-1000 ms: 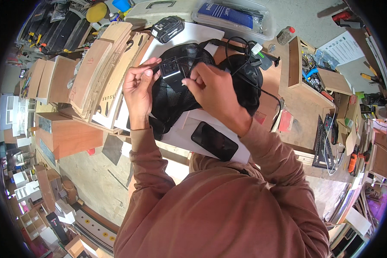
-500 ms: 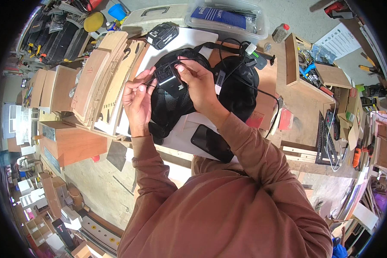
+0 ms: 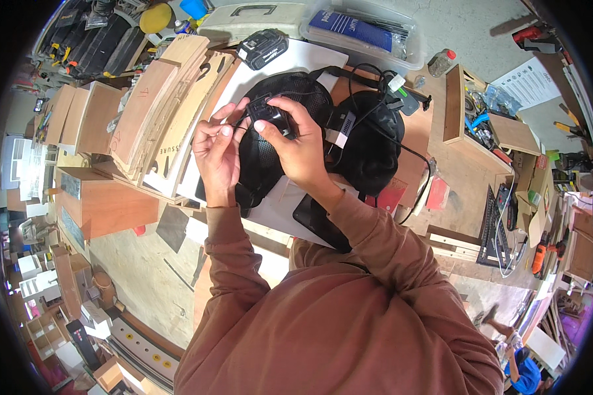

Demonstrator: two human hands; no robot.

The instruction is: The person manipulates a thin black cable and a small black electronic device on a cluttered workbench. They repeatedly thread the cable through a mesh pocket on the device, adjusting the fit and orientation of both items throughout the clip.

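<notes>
My right hand (image 3: 300, 141) grips a small boxy black device (image 3: 267, 113) between thumb and forefinger, above a black mesh bag (image 3: 310, 92). On the device's left side, my left hand (image 3: 219, 155) has its fingers pinched on what looks like a thin black cable (image 3: 238, 126); its fingertips are close to the device's edge. The bag lies on a white board, with a rounded black part (image 3: 369, 155) at its right. A black smartphone (image 3: 317, 222) rests below my right wrist, partly covered by the sleeve. A black tool battery (image 3: 262, 49) sits beyond the bag.
Stacked plywood sheets (image 3: 155, 112) stand left of the board. A clear plastic bin (image 3: 408, 58) and a red-capped jar (image 3: 441, 62) are at the back. Black cable (image 3: 412, 150) loops over the bag's right side. At the lower right is another person in blue (image 3: 526, 374).
The device has tilted, and its bright lower face no longer shows. My right thumb has shifted left across it. The view has turned slightly, and a person has appeared at the lower right.
</notes>
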